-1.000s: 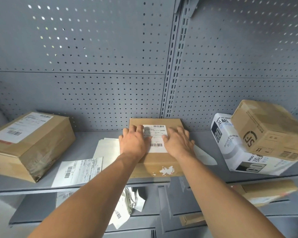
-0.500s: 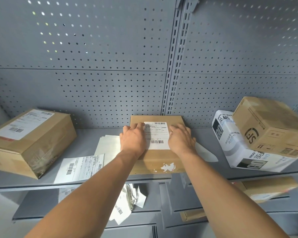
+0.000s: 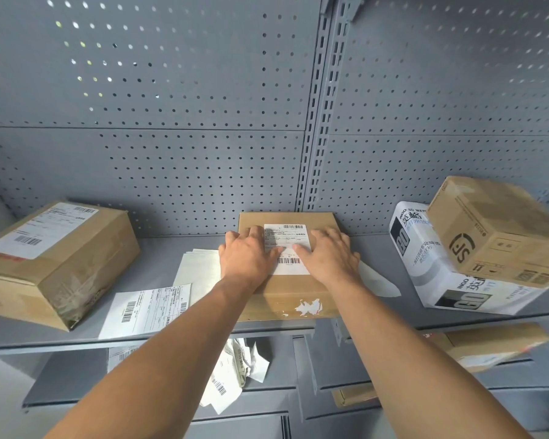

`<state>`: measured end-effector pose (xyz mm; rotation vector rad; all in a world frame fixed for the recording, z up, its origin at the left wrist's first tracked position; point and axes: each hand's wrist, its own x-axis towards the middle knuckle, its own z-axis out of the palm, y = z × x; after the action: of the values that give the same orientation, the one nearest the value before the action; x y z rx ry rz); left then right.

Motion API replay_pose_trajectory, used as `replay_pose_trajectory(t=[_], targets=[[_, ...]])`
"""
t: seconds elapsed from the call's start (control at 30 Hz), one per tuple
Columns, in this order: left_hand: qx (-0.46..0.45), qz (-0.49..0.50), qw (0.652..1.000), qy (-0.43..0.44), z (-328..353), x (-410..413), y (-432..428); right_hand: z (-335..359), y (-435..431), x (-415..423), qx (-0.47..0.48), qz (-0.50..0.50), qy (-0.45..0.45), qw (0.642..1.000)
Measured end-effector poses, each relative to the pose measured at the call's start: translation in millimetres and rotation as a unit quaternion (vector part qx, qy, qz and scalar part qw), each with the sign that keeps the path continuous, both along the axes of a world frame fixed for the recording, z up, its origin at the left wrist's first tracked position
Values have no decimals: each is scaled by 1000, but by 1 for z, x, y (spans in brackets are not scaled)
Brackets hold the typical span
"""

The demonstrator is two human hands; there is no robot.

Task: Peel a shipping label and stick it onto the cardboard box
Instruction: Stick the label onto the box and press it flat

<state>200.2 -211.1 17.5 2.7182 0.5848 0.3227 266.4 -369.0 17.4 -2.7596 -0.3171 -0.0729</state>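
A flat brown cardboard box (image 3: 286, 294) lies on the grey shelf (image 3: 159, 267) against the pegboard back wall. A white shipping label (image 3: 287, 245) with barcodes lies flat on its top face. My left hand (image 3: 246, 256) presses flat on the box over the label's left edge, its thumb reaching onto the label. My right hand (image 3: 328, 256) presses flat over the label's right edge, thumb on the label too. The two thumbs almost meet at the label's middle.
A larger labelled box (image 3: 54, 261) stands at the left. Loose label sheets (image 3: 146, 310) and blank backing papers (image 3: 197, 269) lie left of the flat box. At the right, a brown box (image 3: 495, 229) leans on a white printed box (image 3: 441, 270). Crumpled backings (image 3: 235, 372) lie on the lower shelf.
Both hands slid apart off the label's middle to its side edges, then their thumbs moved back inward over it. The box and label have stayed in place.
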Motion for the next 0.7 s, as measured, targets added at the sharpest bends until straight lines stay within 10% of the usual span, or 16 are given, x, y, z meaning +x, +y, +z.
replay_pose_trajectory(t=[0.7], targets=[[18, -18, 999, 24, 4, 12, 9, 7, 7, 22, -93, 23, -16, 995]])
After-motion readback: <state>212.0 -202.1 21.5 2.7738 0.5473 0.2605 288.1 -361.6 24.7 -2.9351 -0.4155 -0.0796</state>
